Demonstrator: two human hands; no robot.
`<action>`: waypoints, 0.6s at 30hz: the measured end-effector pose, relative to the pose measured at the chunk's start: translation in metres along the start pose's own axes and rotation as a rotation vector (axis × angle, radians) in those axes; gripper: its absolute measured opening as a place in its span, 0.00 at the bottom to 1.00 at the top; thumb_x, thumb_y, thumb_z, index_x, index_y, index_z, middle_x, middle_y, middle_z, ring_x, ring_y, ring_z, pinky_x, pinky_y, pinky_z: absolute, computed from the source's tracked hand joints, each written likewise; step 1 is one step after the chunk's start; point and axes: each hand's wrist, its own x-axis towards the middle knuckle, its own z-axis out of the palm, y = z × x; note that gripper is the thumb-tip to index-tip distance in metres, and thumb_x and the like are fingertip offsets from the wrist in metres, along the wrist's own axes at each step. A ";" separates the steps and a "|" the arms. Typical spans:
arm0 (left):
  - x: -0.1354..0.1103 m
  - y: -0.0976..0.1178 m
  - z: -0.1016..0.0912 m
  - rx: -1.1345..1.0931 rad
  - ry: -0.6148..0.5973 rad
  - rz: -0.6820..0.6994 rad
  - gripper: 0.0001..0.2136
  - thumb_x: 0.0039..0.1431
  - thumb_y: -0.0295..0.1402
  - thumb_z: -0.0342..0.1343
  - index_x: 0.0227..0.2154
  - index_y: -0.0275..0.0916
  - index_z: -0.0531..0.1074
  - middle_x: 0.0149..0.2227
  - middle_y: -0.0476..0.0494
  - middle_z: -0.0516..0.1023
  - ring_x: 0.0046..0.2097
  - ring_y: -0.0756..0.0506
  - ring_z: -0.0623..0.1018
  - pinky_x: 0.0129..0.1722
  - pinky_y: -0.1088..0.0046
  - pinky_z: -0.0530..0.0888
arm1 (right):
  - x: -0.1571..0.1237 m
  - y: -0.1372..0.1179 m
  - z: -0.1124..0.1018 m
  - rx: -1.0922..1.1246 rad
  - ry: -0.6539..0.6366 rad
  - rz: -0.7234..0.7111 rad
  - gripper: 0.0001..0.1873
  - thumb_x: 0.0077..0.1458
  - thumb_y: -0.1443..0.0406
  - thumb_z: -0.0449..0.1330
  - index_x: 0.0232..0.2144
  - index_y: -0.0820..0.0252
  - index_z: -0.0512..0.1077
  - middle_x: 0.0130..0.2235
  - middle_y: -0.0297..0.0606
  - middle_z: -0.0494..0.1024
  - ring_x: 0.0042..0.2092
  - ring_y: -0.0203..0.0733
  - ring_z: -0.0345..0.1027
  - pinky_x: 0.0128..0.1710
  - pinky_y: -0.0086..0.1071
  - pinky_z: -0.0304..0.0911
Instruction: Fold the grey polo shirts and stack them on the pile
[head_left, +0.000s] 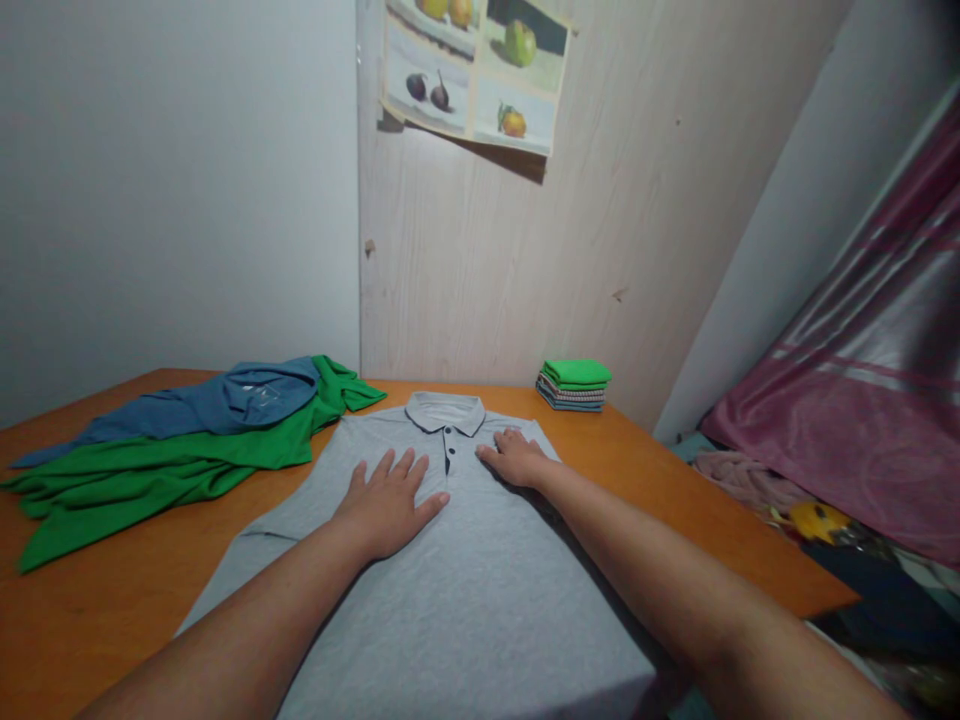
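The grey polo shirt (pixel 465 590) is matt, fine-knit cloth, lying smooth. Under it, the table (pixel 675 480) shows orange wood with a dull sheen. At ten o'clock, the green shirt (pixel 150 480) and blue shirt (pixel 225 402) are soft, creased cloth. At twelve, the poster (pixel 472 70) is glossy paper on a pale wood-grain panel (pixel 600 250). At three, the maroon fabric (pixel 862 400) gleams like satin.

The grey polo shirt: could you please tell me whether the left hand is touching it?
Touching. The head view shows the left hand lying flat, palm down, on the grey polo shirt, fingers spread.
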 end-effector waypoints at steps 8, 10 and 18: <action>-0.003 0.001 -0.002 -0.013 0.001 0.003 0.42 0.62 0.64 0.34 0.71 0.42 0.53 0.73 0.39 0.46 0.73 0.29 0.45 0.66 0.37 0.45 | 0.024 0.032 0.003 -0.011 0.068 0.220 0.51 0.63 0.39 0.37 0.71 0.74 0.45 0.73 0.58 0.41 0.73 0.58 0.31 0.69 0.55 0.31; -0.004 0.002 -0.003 -0.010 0.000 -0.004 0.42 0.62 0.64 0.34 0.71 0.42 0.53 0.73 0.39 0.46 0.73 0.29 0.45 0.66 0.37 0.45 | 0.026 0.034 0.002 -0.011 0.059 0.226 0.51 0.62 0.38 0.38 0.71 0.72 0.45 0.73 0.56 0.42 0.73 0.57 0.32 0.69 0.54 0.32; -0.002 0.002 -0.002 -0.001 -0.007 -0.005 0.42 0.62 0.64 0.33 0.71 0.42 0.52 0.73 0.39 0.46 0.73 0.30 0.45 0.66 0.37 0.44 | 0.012 0.007 0.004 0.000 0.052 0.117 0.51 0.61 0.36 0.36 0.71 0.68 0.48 0.74 0.52 0.41 0.74 0.55 0.30 0.69 0.53 0.31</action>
